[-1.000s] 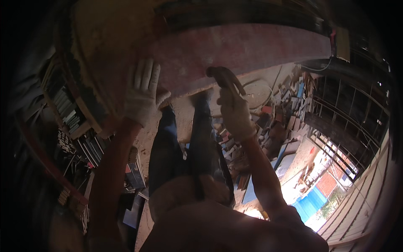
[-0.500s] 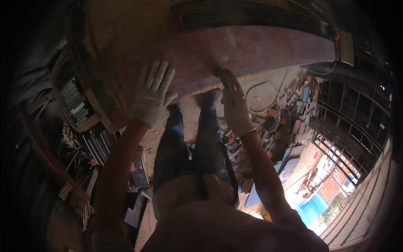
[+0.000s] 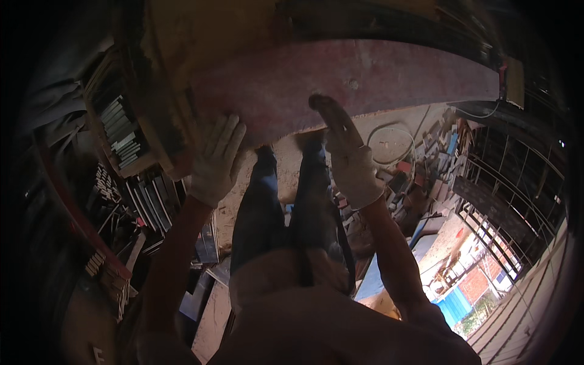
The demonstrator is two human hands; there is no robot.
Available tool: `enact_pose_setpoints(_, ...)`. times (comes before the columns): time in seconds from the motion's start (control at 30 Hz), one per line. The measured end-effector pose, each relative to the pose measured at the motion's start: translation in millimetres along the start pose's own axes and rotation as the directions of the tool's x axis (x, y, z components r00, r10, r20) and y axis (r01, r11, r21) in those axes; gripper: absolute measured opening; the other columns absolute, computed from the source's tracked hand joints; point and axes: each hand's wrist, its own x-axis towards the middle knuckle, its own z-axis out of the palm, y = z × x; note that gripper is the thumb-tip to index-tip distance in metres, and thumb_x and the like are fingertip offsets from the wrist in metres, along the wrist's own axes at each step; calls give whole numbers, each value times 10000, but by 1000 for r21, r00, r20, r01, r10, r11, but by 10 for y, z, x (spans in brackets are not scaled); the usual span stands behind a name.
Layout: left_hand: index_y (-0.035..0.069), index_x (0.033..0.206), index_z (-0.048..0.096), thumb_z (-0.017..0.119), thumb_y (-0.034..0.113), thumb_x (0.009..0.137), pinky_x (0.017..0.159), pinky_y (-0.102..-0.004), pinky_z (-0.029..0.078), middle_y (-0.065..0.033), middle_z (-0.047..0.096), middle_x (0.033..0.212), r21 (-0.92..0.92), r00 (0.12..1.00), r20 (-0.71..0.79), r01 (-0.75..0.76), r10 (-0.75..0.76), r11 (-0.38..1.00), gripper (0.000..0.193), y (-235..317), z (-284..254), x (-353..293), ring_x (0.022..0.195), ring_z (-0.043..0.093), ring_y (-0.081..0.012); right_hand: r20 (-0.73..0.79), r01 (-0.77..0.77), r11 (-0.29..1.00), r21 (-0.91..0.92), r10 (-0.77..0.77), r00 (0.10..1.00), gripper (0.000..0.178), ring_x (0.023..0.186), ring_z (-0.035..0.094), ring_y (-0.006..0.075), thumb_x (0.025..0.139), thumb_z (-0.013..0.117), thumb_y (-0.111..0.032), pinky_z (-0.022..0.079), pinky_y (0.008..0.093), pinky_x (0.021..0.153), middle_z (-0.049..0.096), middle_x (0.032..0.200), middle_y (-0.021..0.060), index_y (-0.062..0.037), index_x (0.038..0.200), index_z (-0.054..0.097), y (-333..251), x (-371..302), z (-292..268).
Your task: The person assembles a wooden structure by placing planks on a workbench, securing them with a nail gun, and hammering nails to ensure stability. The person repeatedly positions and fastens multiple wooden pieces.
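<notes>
A long dull-red board [image 3: 420,73] lies across in front of me, its near edge ragged. My left hand [image 3: 214,158], in a pale work glove, rests at its left part with fingers stretched out and holding nothing. My right hand [image 3: 356,173], also gloved, is at the board's near edge, closed around a dark elongated shape [image 3: 334,115]. That shape has a rounded dark end against the red face and a small gap along its length. Deep shadow hides its kind and the fingertips.
Scrap wood pieces [image 3: 426,164] are heaped on the floor to the right. A coiled hose or cable [image 3: 389,144] lies beyond. Stacked strips [image 3: 118,131] fill a rack at left. Metal bars [image 3: 505,152] stand at right. My legs [image 3: 258,213] are under the board's near edge.
The view has shifted slightly. My left hand has drawn back toward me on the board. My right hand has also come nearer, while the dark shape's rounded end stays over the board.
</notes>
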Motion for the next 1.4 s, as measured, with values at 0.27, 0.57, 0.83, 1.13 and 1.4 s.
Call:
enact_pose_setpoints(0.27, 83, 1588, 500, 573, 104, 1034, 1299, -519, 343, -113, 458, 1670, -152, 999, -40, 5, -11, 988, 559, 18, -40, -82, 1573, 393, -339, 79, 363, 913, -186, -355, 932, 298, 862, 727, 402, 1090, 539, -218, 587, 455, 695, 736, 1144, 241, -19, 1260, 681, -277, -5, 412)
enact_pose_setpoints(0.57, 62, 1575, 511, 584, 19, 954, 1306, -521, 324, -122, 444, 1678, -170, 998, -48, 29, -38, 985, 626, 55, -30, -96, 1587, 372, -336, 193, -19, 998, 62, 7, 981, 360, 852, 707, 485, 1026, 578, -164, 574, 557, 704, 669, 1105, 343, 29, 1328, 555, -117, -183, 434)
enact_pose_setpoints(0.83, 34, 1583, 485, 611, 40, 906, 1333, -501, 273, -113, 410, 1707, -136, 995, -31, 88, -93, 987, 689, 107, -18, -163, 1613, 323, -321, 67, 113, 977, 182, -126, 990, 329, 852, 710, 477, 951, 680, -201, 548, 577, 722, 724, 889, 225, -28, 1218, 600, -121, -247, 373)
enact_pose_setpoints(1.13, -8, 1615, 425, 553, 172, 947, 1348, -566, 141, -222, 351, 1717, -36, 968, 6, 251, -251, 967, 703, 485, -49, -93, 1632, 243, -408, 20, -270, 960, 69, 270, 963, 357, 808, 738, 334, 1038, 658, -325, 578, 506, 757, 743, 936, 194, -9, 1202, 667, 391, -287, 198)
enact_pose_setpoints(1.4, -66, 1662, 245, 669, 278, 922, 1338, -595, 108, -281, 211, 1752, 31, 919, 7, 393, -394, 919, 920, 1738, 415, 564, 1633, 160, -488, -119, 54, 873, -485, -127, 985, 400, 777, 702, 307, 1029, 659, -275, 527, 478, 663, 736, 973, 171, 7, 1312, 642, 2268, -1494, -650)
